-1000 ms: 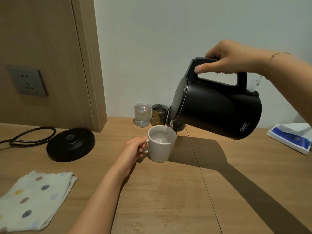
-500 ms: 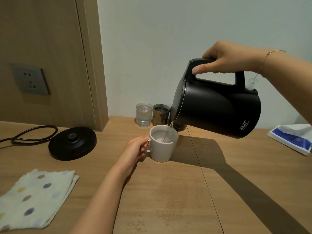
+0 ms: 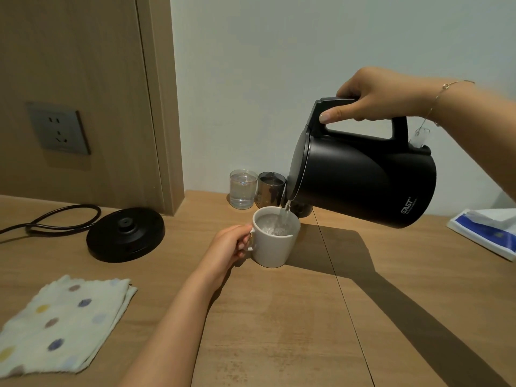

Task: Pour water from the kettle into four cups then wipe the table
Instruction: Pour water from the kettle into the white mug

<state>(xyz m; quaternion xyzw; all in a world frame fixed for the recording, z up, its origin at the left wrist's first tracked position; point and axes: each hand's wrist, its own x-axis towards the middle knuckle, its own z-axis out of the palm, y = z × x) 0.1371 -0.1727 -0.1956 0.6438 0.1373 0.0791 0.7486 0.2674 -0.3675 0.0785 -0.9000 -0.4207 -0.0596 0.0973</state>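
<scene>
My right hand (image 3: pixel 379 94) grips the handle of a black kettle (image 3: pixel 363 177), tilted down to the left. A thin stream of water runs from its spout into a white mug (image 3: pixel 275 247) on the wooden table (image 3: pixel 279 331). My left hand (image 3: pixel 230 245) holds the mug's handle. Behind the mug by the wall stand a clear glass (image 3: pixel 242 189) with water in it and a dark smoked glass (image 3: pixel 270 188). Another dark cup (image 3: pixel 303 210) is mostly hidden behind the kettle. A folded spotted cloth (image 3: pixel 60 325) lies at the front left.
The kettle's round black base (image 3: pixel 125 234) sits left of the mug, its cord (image 3: pixel 55 219) looping to the left. A wall socket (image 3: pixel 57 132) is on the wooden panel. A blue and white tissue pack (image 3: pixel 485 233) lies at the right edge.
The kettle keeps pouring and the water in the mug has risen. Both hands have stayed almost where they were.
</scene>
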